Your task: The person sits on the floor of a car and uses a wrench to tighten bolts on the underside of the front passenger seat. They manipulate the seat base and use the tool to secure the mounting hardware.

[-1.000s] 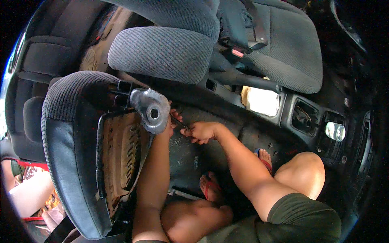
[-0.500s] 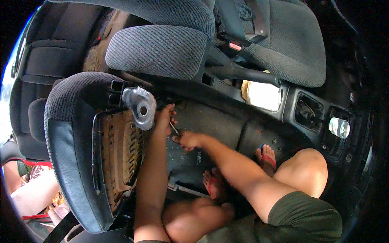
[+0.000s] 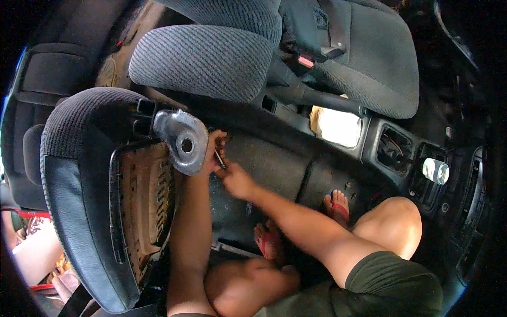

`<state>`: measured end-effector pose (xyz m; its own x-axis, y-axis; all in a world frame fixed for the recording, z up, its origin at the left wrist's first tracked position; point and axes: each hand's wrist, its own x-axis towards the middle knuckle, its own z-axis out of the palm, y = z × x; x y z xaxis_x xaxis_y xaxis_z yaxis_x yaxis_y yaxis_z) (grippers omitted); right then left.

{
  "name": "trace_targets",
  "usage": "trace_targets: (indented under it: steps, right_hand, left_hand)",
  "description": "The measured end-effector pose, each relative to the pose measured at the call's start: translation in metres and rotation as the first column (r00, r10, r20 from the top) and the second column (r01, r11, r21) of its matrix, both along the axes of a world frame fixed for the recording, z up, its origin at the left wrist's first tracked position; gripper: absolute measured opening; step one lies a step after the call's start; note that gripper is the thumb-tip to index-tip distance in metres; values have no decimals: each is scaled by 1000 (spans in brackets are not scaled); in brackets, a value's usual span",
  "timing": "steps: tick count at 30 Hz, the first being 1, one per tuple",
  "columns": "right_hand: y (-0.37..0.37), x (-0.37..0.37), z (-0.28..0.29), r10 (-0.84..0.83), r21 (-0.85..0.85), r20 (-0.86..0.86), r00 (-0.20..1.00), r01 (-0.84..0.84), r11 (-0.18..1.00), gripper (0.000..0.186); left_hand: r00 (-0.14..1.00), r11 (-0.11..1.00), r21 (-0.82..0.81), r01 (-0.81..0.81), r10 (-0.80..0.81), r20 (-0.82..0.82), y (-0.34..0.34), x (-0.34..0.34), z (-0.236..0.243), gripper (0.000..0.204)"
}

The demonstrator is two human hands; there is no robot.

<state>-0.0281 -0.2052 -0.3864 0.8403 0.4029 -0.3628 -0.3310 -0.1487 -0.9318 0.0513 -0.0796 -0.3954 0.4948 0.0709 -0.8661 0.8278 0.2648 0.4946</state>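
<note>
A tilted car seat (image 3: 79, 206) stands at my left, its rusty metal underside showing and a silvery bracket with a round hole (image 3: 196, 157) at its upper corner. My left hand (image 3: 215, 150) is beside and partly behind that bracket, fingers curled round something I cannot make out. A thin metal tool (image 3: 219, 158) runs from it down to my right hand (image 3: 236, 180), which grips the lower end. Both hands are low over the dark floor mat (image 3: 272, 153).
Another seat (image 3: 369, 63) with a buckle (image 3: 305, 62), a console (image 3: 372, 137) with an uncovered shifter opening, a pale pad (image 3: 338, 129) and a clear jar (image 3: 435, 170) lie across from me. My feet (image 3: 337, 205) rest on the mat. Another person's leg (image 3: 34, 248) shows at far left.
My right hand has moved left and a little down, its arm now lower. My left hand sits slightly further left and higher. The tool has become more upright.
</note>
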Motion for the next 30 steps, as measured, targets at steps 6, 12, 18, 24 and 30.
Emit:
trace_targets:
  steps: [6,12,18,24,30]
  right_hand:
    - [76,-32,-21,-318,-12,195,928,326,945,45]
    - [-46,75,30,513,65,-427,744,-541,838,34]
    - [-74,117,19,533,-341,58,844,-485,805,41]
    - [-5,19,0,-6,107,-539,842,75,991,33]
    - [91,-21,-45,-220,-150,-330,918,180,972,34]
  left_hand:
    - [977,950,237,204,-212,11,17,-5,4,18]
    - [963,969,-27,-245,246,105,-6,-2,-9,24]
    - [865,865,-145,-481,495,84,-33,6,-3,22]
    - [998,999,-45,-11,14,68,1,0,-3,20]
    - [936,937,76,340,-345,66,39,1,-10,16]
